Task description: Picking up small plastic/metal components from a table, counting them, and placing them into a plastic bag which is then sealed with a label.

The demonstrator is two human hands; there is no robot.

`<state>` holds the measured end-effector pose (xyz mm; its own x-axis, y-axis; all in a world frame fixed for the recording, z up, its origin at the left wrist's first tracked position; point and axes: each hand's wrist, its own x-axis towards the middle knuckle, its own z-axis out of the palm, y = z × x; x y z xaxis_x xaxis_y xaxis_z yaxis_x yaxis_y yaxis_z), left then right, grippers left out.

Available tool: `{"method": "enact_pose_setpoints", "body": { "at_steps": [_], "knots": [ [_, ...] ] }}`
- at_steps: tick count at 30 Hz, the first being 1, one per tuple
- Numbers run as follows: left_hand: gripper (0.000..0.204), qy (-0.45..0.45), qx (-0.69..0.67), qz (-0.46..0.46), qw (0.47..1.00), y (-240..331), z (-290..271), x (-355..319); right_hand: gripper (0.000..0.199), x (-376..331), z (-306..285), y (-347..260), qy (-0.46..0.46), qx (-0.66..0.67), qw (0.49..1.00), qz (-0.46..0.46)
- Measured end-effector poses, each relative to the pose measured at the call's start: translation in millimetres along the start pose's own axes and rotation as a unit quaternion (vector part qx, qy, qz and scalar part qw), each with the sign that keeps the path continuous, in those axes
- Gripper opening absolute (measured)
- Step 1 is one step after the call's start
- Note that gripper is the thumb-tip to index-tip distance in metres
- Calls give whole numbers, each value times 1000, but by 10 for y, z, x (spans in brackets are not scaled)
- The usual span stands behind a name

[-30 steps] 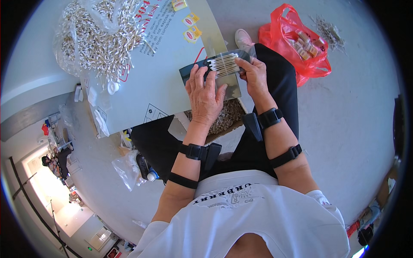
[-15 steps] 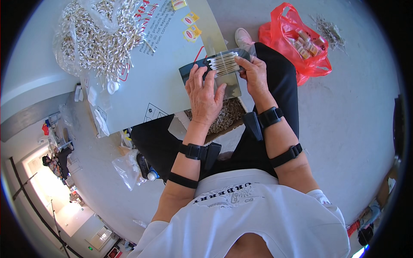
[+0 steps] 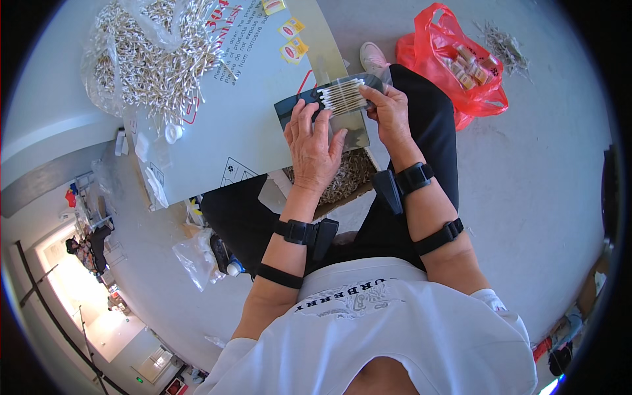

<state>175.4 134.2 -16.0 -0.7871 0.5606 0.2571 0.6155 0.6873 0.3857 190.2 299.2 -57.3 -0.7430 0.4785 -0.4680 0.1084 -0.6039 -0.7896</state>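
Observation:
A neat row of white-tipped cotton swabs lies flat across a dark, glossy strip at the table's near right corner. My right hand pinches the right end of the row, thumb on top and fingers underneath. From the left, my left hand rests its fingertips on the strip beside the swab tips, with fingers apart and nothing gripped. Whether a clear wrapper covers the swabs I cannot tell. Below the table corner, a cardboard box of loose swabs stands between my legs, partly hidden by my left forearm.
A big heap of loose cotton swabs in clear plastic covers the table's far left. Yellow-and-white labels lie beyond my hands. A white tape roll sits near the left edge. On the floor at right is a red plastic bag holding small packs.

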Motion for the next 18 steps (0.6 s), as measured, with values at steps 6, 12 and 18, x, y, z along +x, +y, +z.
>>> {"method": "enact_pose_setpoints", "body": {
  "at_steps": [6, 12, 18],
  "knots": [
    [43, -6, 5, -4, 1000, 4, 1, -1, 11, 10, -8, 10, -2, 0, 1000, 3],
    [47, 5, 2, 17, 1000, 23, -8, 20, 9, 1, -6, 5, -3, 4, 1000, 4],
    [50, 23, -15, 12, 1000, 8, 10, 24, 8, -8, 4, -4, -4, 5, 1000, 1]
  ]
}}
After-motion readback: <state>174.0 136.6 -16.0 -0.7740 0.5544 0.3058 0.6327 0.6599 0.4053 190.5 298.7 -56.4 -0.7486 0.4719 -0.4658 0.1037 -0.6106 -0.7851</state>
